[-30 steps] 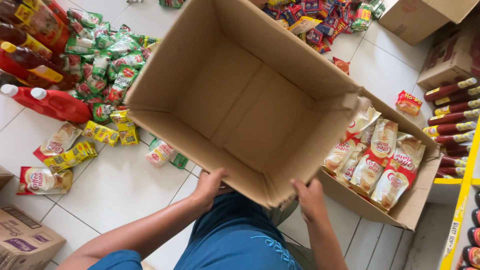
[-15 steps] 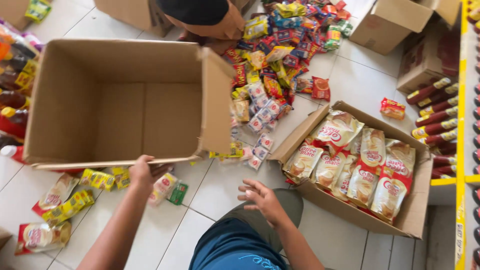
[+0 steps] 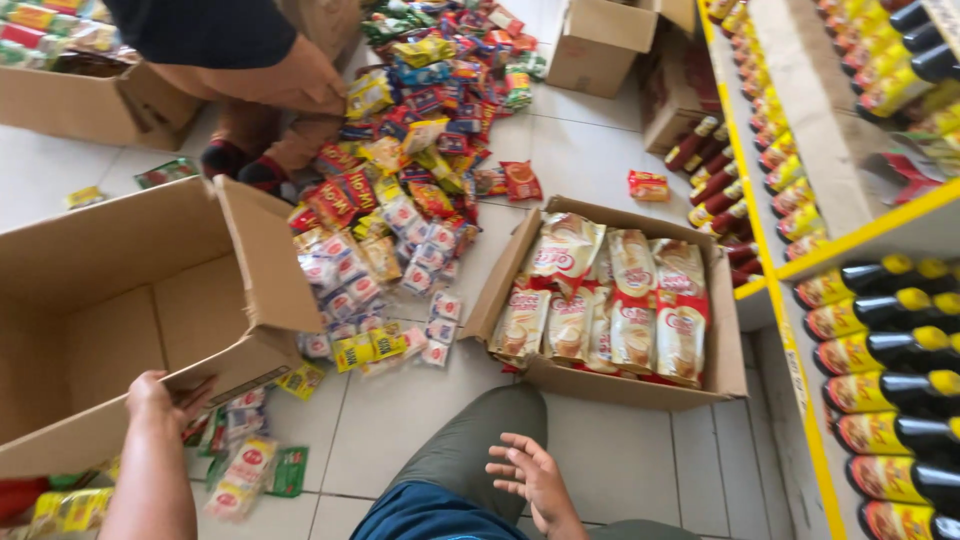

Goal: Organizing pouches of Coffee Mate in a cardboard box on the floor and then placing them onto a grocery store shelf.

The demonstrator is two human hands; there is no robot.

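Gripping the empty cardboard box (image 3: 130, 310) by its lower flap: left hand (image 3: 160, 398), fingers closed on the edge. Right hand (image 3: 530, 480) right of that box, fingers spread, holding nothing, over the knee. Sachet-filled box (image 3: 610, 300) farther right.

The person wears a blue short-sleeved shirt of soft cloth (image 3: 430, 515), seen at the bottom edge of the view. The trousers are grey-green plain cloth trousers (image 3: 470, 440) that cover the raised knee. Both forearms are bare, without sleeves. The left hand (image 3: 160, 400) and the right hand (image 3: 530, 478) have no gloves, rings or watch visible.
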